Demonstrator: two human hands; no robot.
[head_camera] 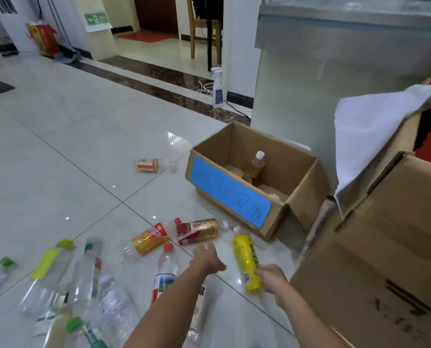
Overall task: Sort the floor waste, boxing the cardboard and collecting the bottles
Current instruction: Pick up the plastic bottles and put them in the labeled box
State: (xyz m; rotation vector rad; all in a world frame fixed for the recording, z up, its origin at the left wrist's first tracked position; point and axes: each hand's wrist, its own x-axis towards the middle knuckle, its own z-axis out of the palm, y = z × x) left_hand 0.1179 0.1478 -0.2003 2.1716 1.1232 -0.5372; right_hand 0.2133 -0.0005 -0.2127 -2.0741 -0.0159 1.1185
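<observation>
An open cardboard box (297,177) with a blue label stands on the tiled floor, with an amber bottle (257,168) upright inside. My right hand (272,276) grips a yellow bottle (247,262) by its lower end, just in front of the box. My left hand (208,258) reaches forward with fingers apart, just short of a red-and-gold bottle (198,231) lying on the floor. An orange-labelled bottle (149,238) and a red-capped clear bottle (165,271) lie close by. Several clear bottles (84,277) are scattered at lower left.
A large cardboard box (385,247) with a white sheet (367,131) over its flap fills the right side. One red-and-white bottle (148,165) lies apart farther out. A spray bottle (218,87) and cables stand by the metal counter (334,71). A chair is beyond.
</observation>
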